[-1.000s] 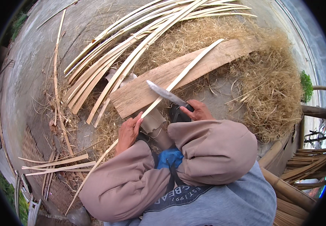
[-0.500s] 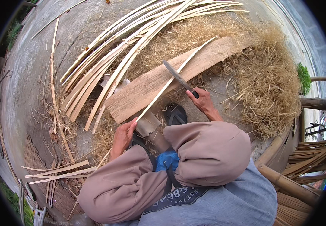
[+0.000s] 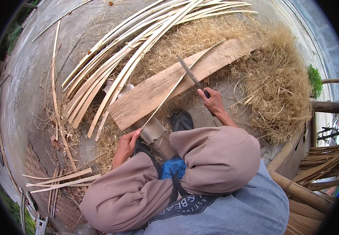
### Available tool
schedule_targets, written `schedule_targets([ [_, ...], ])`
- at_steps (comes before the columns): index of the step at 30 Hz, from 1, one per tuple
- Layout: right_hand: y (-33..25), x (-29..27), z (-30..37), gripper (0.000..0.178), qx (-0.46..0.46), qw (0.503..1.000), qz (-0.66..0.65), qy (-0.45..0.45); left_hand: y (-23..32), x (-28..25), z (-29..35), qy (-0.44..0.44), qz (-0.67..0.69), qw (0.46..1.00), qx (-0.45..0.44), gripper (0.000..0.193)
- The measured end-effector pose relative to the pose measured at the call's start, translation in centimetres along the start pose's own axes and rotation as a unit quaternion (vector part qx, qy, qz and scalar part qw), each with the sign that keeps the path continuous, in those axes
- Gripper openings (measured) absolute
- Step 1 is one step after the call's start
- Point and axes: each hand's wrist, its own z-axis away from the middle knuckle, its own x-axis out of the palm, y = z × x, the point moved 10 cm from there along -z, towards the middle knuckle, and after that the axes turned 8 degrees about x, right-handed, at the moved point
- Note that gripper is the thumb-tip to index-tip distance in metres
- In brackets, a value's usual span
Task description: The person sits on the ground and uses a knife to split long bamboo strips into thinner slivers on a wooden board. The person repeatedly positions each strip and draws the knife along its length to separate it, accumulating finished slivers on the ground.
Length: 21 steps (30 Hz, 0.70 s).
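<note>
A wooden board (image 3: 153, 91) slants across the ground in front of my legs. Along it lies a thin pale bamboo strip (image 3: 172, 88), its near end pinched by my left hand (image 3: 125, 145) just below the board's near edge. My right hand (image 3: 213, 100) is wrapped round the black handle of a long knife (image 3: 190, 71). The blade points up and to the left, over the board, and crosses the strip's upper part. Whether the blade touches the strip I cannot tell.
Many split bamboo strips (image 3: 112, 58) fan out beyond the board at left. Curly shavings (image 3: 279, 84) heap up at right. Shorter strips (image 3: 63, 179) lie at lower left on a woven mat (image 3: 69, 205). A bamboo pole (image 3: 300, 192) and strip bundles (image 3: 324, 166) stand at lower right.
My right hand has shifted a little right with the knife, and the blade has moved further along the strip. The strip looks thinner, turned more edge-on; my left hand has dropped slightly.
</note>
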Motion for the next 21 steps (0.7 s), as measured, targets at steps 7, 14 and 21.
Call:
schedule_targets([
  [7,-2.0,2.9,2.7,0.05,-0.086,0.996,0.024,0.001,-2.3,-0.2,-0.3,-0.002,0.021,0.999,0.027,0.038],
  [14,-1.7,-1.0,-1.2,0.049,-0.034,0.998,0.057,0.0,-0.5,0.5,-1.3,-0.063,0.049,0.997,0.001,0.041],
  [21,-2.5,1.2,1.9,0.049,-0.149,0.981,0.116,-0.052,-2.3,-1.1,1.4,-0.119,0.063,0.989,-0.065,0.044],
])
